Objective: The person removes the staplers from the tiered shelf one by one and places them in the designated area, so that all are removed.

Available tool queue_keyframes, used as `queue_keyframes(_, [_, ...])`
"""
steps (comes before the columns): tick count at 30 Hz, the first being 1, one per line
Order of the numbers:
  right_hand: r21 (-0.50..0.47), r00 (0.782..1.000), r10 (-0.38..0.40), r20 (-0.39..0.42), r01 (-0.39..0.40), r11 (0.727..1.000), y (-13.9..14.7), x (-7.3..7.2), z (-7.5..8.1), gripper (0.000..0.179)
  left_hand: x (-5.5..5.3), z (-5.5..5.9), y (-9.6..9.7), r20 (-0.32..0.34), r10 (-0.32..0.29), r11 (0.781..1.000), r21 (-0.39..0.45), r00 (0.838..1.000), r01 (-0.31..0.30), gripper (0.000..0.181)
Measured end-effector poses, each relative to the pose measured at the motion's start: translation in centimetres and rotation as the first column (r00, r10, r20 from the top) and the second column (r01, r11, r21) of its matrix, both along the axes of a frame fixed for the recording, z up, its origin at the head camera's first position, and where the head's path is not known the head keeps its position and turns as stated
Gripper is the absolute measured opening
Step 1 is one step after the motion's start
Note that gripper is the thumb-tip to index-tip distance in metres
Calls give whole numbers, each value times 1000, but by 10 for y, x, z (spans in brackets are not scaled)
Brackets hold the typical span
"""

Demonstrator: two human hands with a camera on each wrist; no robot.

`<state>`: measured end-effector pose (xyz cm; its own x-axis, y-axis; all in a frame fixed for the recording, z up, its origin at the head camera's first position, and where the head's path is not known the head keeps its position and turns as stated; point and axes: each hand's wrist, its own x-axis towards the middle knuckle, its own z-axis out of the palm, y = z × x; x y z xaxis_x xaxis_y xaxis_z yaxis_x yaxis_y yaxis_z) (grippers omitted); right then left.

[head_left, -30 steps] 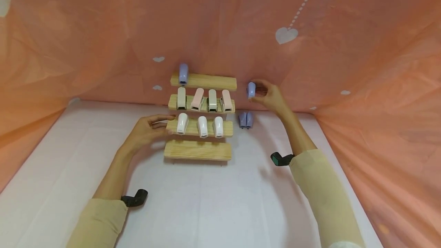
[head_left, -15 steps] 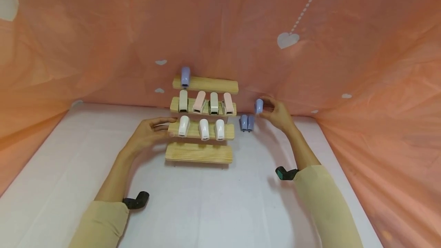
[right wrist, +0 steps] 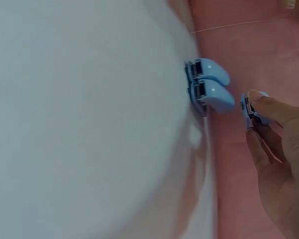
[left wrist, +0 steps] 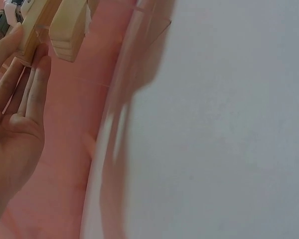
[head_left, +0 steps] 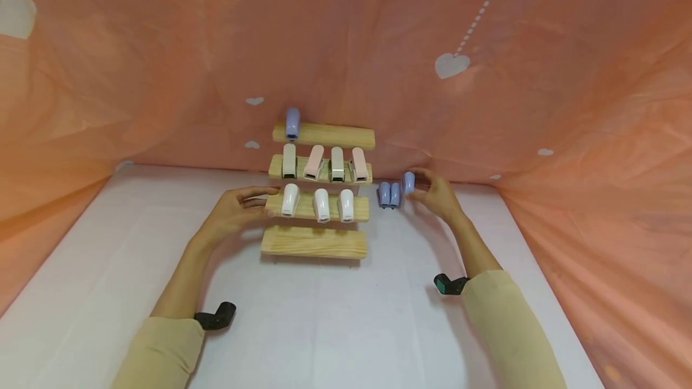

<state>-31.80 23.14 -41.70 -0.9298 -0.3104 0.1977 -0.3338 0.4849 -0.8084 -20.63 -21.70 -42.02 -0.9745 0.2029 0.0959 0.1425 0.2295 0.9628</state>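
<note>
My right hand [head_left: 439,196] pinches a purple mini stapler [head_left: 408,183] between thumb and fingers. In the right wrist view that stapler [right wrist: 247,110] is apart from two more purple staplers [right wrist: 217,96], which stand side by side on the white table. At the left end of the tiered wooden shelf [head_left: 303,202], my left hand [head_left: 229,215] holds the second-lowest board, thumb and fingers on opposite faces in the left wrist view. On this board stand three white staplers [head_left: 322,205]. Above it, pink and pale green staplers [head_left: 337,164] share a board, and one purple stapler [head_left: 292,123] sits on the top board.
The lowest board [head_left: 313,242] of the shelf carries nothing. White cloth [head_left: 335,323] covers the table. An orange-pink curtain [head_left: 346,35] with white hearts hangs close behind the shelf and along both sides.
My right hand has lowered the purple stapler from beside the top board to just right of the two purple staplers on the table. My left hand stays at the shelf's end.
</note>
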Motion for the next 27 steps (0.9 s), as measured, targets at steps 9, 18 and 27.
queue_keyframes(9, [142,995,-98,6,97,985,3,5,-18,61,1,-1,0,4,12,1000,-6,1000,-12,52])
queue_keyframes(18, [154,996,-94,8,91,984,1,3,-32,61,1,1,1,1,11,1000,-10,1000,-11,52])
queue_keyframes(27, [118,996,-76,42,71,990,-4,3,-34,66,1,2,1,29,22,1000,-19,999,-22,53])
